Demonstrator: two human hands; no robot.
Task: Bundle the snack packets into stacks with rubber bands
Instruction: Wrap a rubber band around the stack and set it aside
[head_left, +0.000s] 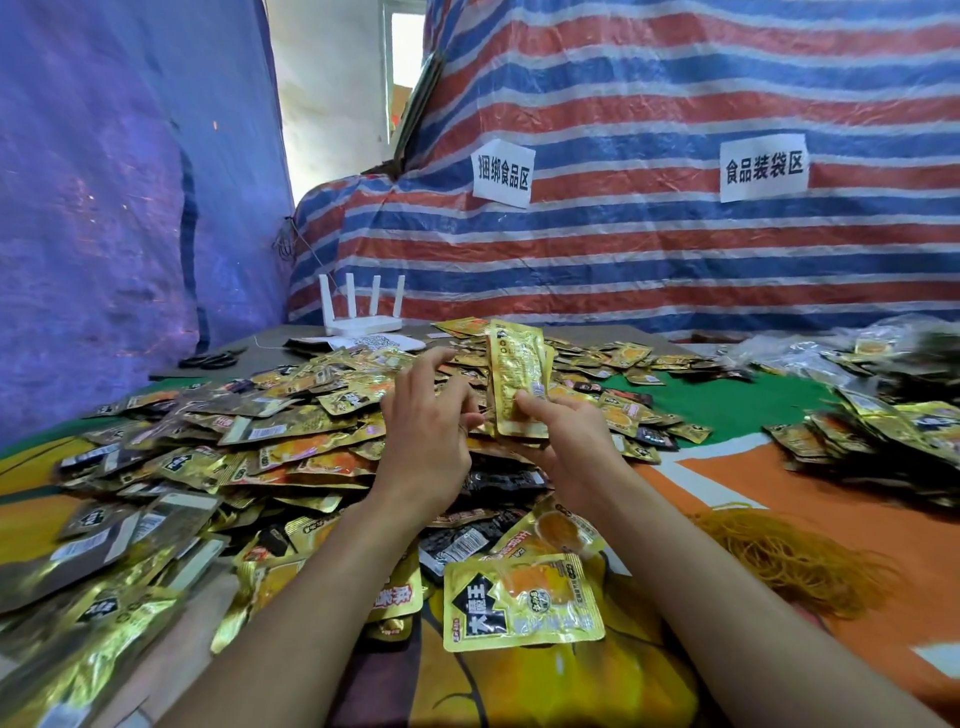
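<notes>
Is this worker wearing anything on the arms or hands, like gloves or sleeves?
No. Both forearms are bare with no sleeves in view, and the left hand and right hand have no gloves, rings or watch showing.

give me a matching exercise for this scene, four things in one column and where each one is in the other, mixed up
Things
1 router
2 scissors
3 rubber bands
4 upright packets

Places
a on the orange cloth, right side
b in the right hand
c standing at the back, before the striped tarp
d lying far left, by the blue tarp

Pairs: 1-c, 2-d, 3-a, 4-b
</notes>
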